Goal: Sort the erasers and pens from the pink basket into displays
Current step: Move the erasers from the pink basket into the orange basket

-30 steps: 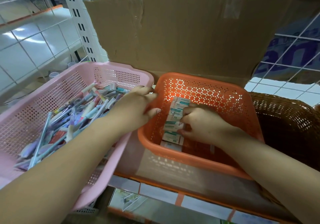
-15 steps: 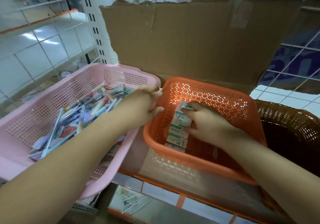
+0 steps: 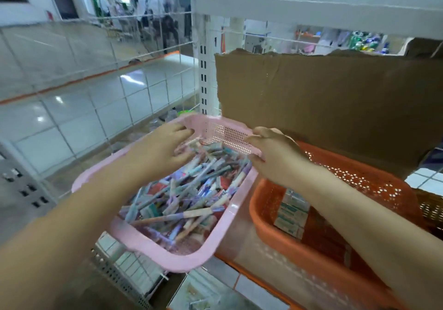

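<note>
The pink basket sits left of centre, heaped with pens and a few small packs. To its right stands an orange basket holding a row of boxed erasers along its left wall. My left hand hovers over the far end of the pink basket, fingers relaxed just above the pens and holding nothing. My right hand is at that basket's far right corner with fingers and thumb curled near the rim. Blur hides whether it grips anything.
A torn cardboard sheet stands upright behind both baskets. A brown wicker basket is at the far right edge. A white slotted shelf post and wire grid rise on the left, with a white shelf overhead.
My right hand left the erasers in the orange basket and moved left to the pink basket's corner. My left hand shifted further over the pens. The view swung left and upward.
</note>
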